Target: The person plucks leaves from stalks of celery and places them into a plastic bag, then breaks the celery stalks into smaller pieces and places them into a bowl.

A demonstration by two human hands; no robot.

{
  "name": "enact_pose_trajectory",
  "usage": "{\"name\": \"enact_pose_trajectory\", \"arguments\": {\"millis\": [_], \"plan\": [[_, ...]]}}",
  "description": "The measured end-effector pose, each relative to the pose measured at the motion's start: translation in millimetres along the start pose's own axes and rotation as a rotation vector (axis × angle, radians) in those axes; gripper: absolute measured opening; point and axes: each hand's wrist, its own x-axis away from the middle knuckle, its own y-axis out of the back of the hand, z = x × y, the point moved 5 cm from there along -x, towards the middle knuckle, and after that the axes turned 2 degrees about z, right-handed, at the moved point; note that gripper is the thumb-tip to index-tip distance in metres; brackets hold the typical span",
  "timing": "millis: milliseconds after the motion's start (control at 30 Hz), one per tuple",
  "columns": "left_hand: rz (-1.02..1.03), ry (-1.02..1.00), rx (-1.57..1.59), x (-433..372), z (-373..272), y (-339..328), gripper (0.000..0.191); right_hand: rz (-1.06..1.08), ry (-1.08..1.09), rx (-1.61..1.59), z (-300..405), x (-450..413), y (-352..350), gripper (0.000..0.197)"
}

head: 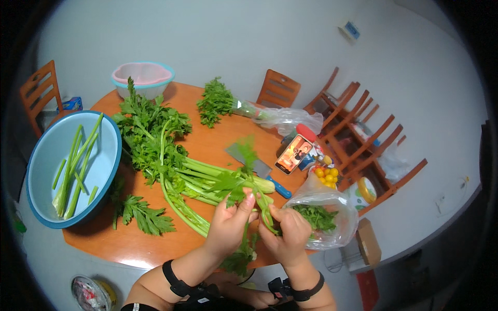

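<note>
Both hands meet near the table's front edge, over a leafy celery stem (265, 212). My left hand (229, 225) pinches it between thumb and fingers below its leaves, which are blurred. My right hand (288, 232) grips its lower end with bent fingers. Just beyond lies a bunch of celery (206, 175), its large leaves (149, 128) spread to the left. Partly behind the bunch is a cleaver (281, 188) with a blue handle. On the left, a light blue basin (42, 167) holds several cut celery stalks (72, 175). Some green leaves hang below my hands.
Right of my hands stands an open clear plastic bag (346, 215) with green leaves inside. Behind it are small yellow fruits (328, 177) and a propped-up phone (293, 154). Farther back are a wrapped bunch of greens (217, 101) and a pink-lined basin (144, 76). A bin (93, 293) stands on the floor.
</note>
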Motion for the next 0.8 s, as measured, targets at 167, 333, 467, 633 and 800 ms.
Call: {"name": "enact_pose_trajectory", "arguments": {"millis": [167, 333, 467, 633, 800], "plan": [[-0.017, -0.007, 0.09, -7.5, -0.9, 19.8, 0.018, 0.087, 0.008, 0.001, 7.0, 9.2, 0.1, 0.029], [-0.221, -0.161, 0.239, -16.4, -31.6, 36.6, 0.019, 0.212, -0.021, -0.058, 11.6, 19.2, 0.3, 0.031], [-0.284, -0.267, 0.354, -28.0, -54.4, 68.5, 0.021, 0.221, -0.053, -0.125, 4.5, 36.7, 9.5, 0.025], [-0.259, -0.331, 0.433, -29.8, -72.7, 86.4, 0.021, 0.248, -0.149, -0.177, -10.7, 49.4, 29.8, 0.023], [-0.256, -0.385, 0.506, -29.1, -84.8, 100.5, 0.022, 0.223, -0.284, -0.179, -29.1, 61.3, 50.6, 0.02]]}}
